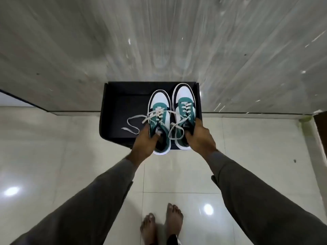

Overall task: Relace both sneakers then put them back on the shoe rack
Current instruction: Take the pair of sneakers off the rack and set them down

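Observation:
Two white, teal and dark sneakers sit side by side over a black shoe rack [120, 106] against the wall, toes pointing away from me. My left hand [144, 143] grips the left sneaker [160, 110] at its collar, fingers inside the opening. My right hand [200, 137] holds the right sneaker [184, 103] the same way at its heel opening. Both sneakers have white laces threaded through the eyelets. Long loose lace ends [131, 123] trail from the left sneaker across the rack's dark top, and a lace loop hangs between the two shoes.
A grey marble wall [159, 41] rises behind the rack. The floor is glossy white tile [53, 147]. My bare feet [162, 225] stand on the tiles below the rack. A dark door edge shows at the far right.

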